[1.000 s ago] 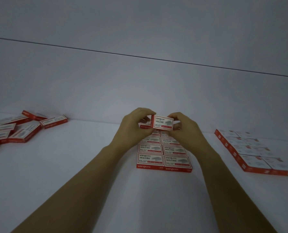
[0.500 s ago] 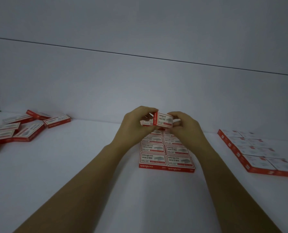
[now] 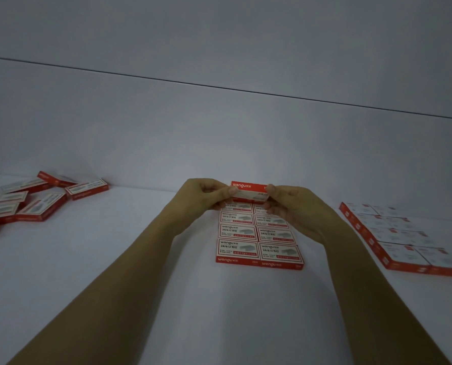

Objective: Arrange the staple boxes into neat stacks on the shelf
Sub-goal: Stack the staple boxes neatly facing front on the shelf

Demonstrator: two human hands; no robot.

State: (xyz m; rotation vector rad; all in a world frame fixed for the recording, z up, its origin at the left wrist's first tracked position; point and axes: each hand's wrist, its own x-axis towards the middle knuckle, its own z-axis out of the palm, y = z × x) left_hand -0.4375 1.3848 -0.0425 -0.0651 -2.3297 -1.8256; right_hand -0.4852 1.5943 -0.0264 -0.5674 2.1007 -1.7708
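Observation:
Both hands hold one red and white staple box [image 3: 249, 191] above the far end of a neat two-column block of staple boxes [image 3: 259, 239] on the white shelf [image 3: 114, 259]. My left hand [image 3: 206, 197] pinches the box's left end and my right hand [image 3: 289, 206] pinches its right end. The held box shows its red "wengu" side on top. The farthest boxes of the block are partly hidden behind my fingers.
A loose, untidy pile of staple boxes [image 3: 32, 204] lies at the far left. Another tidy block of boxes [image 3: 399, 238] sits at the right. The shelf's back wall [image 3: 219, 140] rises just behind the hands.
The held box has turned between my hands from showing its white label face to showing its red long side. The hands stayed over the far end of the middle block.

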